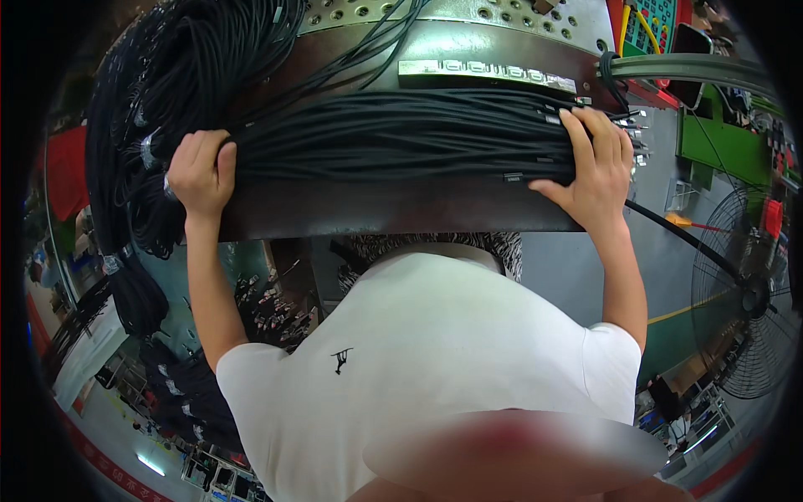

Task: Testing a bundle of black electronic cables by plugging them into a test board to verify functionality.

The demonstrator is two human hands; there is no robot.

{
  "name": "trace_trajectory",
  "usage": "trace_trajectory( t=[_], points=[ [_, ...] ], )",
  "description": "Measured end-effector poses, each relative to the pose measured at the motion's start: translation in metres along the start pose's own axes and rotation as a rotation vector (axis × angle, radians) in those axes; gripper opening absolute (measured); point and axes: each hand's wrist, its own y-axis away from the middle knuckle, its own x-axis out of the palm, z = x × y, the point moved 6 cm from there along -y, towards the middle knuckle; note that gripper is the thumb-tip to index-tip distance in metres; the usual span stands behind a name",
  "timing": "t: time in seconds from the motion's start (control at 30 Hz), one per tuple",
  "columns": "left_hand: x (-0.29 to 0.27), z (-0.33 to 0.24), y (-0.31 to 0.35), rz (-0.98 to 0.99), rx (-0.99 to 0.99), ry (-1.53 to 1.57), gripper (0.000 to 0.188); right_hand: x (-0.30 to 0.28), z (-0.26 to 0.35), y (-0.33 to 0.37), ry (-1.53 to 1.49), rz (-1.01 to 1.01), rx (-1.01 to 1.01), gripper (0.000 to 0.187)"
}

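A wide bundle of long black cables (385,134) lies left to right across a dark brown table (401,205). At its left end my left hand (201,171) is closed round the cables, thumb toward me. My right hand (595,163) spans the right end, fingers apart over the cables and thumb stretched out along the near edge. Beyond that hand stick out small metal connectors (640,138). Small dark tags (513,176) sit on some cables near the right hand. What lies under both palms is hidden.
Behind the bundle stands a shiny metal bar with slots (485,74). Coiled black cables (196,67) heap up at the left, hanging past the table edge. A perforated metal plate (452,17) lies at the back. To the right are a curved grey tube (694,69) and a fan (740,297).
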Motion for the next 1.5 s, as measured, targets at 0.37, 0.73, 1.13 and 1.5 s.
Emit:
trace_trajectory(
  t=[0.37, 0.73, 1.13, 1.5],
  points=[
    [0.015, -0.056, -0.02, 0.26, -0.004, 0.131, 0.068, 0.002, -0.003, 0.004, 0.061, 0.037, -0.085, 0.082],
    [0.053, -0.13, -0.081, 0.266, 0.067, 0.421, 0.017, -0.016, 0.003, -0.074, -0.206, -0.064, -0.183, 0.028],
    [0.081, -0.104, -0.091, 0.7, -0.476, 1.078, 0.013, 0.052, -0.014, -0.118, -0.695, 0.321, -0.145, 0.021],
    [0.071, -0.111, -0.107, 0.528, -0.212, 0.754, 0.017, 0.031, -0.008, -0.132, -0.44, 0.0, -0.324, 0.021]
  ],
)
